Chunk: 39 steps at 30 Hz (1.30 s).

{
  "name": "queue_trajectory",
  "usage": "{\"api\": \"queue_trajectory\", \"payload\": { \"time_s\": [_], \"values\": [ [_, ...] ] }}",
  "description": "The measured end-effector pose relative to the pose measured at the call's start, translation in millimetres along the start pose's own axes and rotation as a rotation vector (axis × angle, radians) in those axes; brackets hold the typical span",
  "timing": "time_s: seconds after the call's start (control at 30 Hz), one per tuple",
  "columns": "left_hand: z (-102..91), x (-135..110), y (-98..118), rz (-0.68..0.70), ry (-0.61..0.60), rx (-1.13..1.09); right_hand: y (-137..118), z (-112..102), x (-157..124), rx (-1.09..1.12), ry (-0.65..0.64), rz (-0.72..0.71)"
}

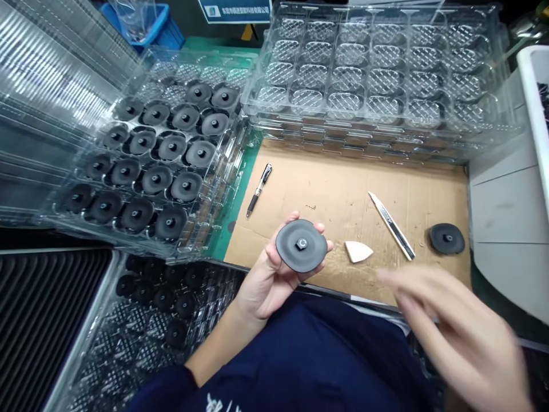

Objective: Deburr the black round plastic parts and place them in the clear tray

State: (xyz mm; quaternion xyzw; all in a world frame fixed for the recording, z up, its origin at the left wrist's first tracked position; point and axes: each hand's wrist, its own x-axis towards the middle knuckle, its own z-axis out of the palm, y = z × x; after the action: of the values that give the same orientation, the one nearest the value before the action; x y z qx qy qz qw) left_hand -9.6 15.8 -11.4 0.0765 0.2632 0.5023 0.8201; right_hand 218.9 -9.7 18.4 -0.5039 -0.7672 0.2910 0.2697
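Note:
My left hand [268, 280] holds a round black disc [301, 246] with a small metal hub, fingers curled round its rim, above the near edge of a cardboard sheet [338, 189]. My right hand [454, 332] hovers blurred at the lower right with fingers stretched out and nothing in it. It is nearest to a white wedge-shaped piece [358, 250] and a utility knife [392, 225] on the cardboard. A second black disc [446, 238] lies at the cardboard's right edge.
A clear tray [214, 189] filled with several black discs tilts at the left. A stack of clear trays [377, 68] stands at the back. A pen [259, 190] lies on the cardboard's left side. A white bin [534, 97] stands at the right. More discs sit in a lower tray [128, 343].

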Motion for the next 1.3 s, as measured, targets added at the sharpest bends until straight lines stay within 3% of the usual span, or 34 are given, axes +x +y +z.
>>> {"api": "queue_trajectory", "payload": {
  "time_s": [0.07,0.1,0.23,0.33,0.4,0.5,0.6,0.7,0.8,0.9,1.03,1.1,1.17,1.23,1.3],
  "values": [
    [0.9,1,-1,-0.005,-0.006,0.001,35,25,6,-0.215,0.061,0.299],
    [1.8,1,-1,-0.011,-0.006,0.003,50,39,7,-0.27,0.058,0.356],
    [6.0,2,-2,-0.037,0.008,0.03,75,86,4,-0.157,0.083,0.301],
    [6.3,0,-5,-0.032,0.032,0.062,69,99,2,-0.081,0.027,0.234],
    [5.6,-1,-7,-0.014,0.05,0.087,66,94,6,-0.057,0.005,0.231],
    [4.7,-3,-10,0.014,0.064,0.136,53,71,21,-0.013,-0.005,0.268],
    [4.7,-3,-13,0.057,0.085,0.184,19,44,40,0.167,0.052,0.255],
    [5.6,-3,-17,0.087,0.114,0.222,-24,34,53,0.257,0.182,0.042],
    [6.8,-6,-17,0.061,0.161,0.247,-47,38,60,0.269,0.069,-0.113],
    [8.6,-7,-16,0.079,0.231,0.272,-50,43,66,0.268,-0.091,-0.12],
    [11.6,-7,-16,0.086,0.2,0.279,-46,44,63,0.216,0.115,-0.206],
    [11.9,-9,-12,0.066,0.164,0.266,-43,41,53,0.249,0.049,-0.266],
    [11.9,-10,-9,0.051,0.17,0.263,-40,35,44,0.223,-0.042,-0.208],
    [13.2,-11,-9,0.045,0.195,0.234,-38,28,42,0.078,-0.021,-0.091],
    [16.6,-11,-10,-0.001,0.242,0.171,-37,24,49,-0.064,0.051,-0.121]
  ]
}}
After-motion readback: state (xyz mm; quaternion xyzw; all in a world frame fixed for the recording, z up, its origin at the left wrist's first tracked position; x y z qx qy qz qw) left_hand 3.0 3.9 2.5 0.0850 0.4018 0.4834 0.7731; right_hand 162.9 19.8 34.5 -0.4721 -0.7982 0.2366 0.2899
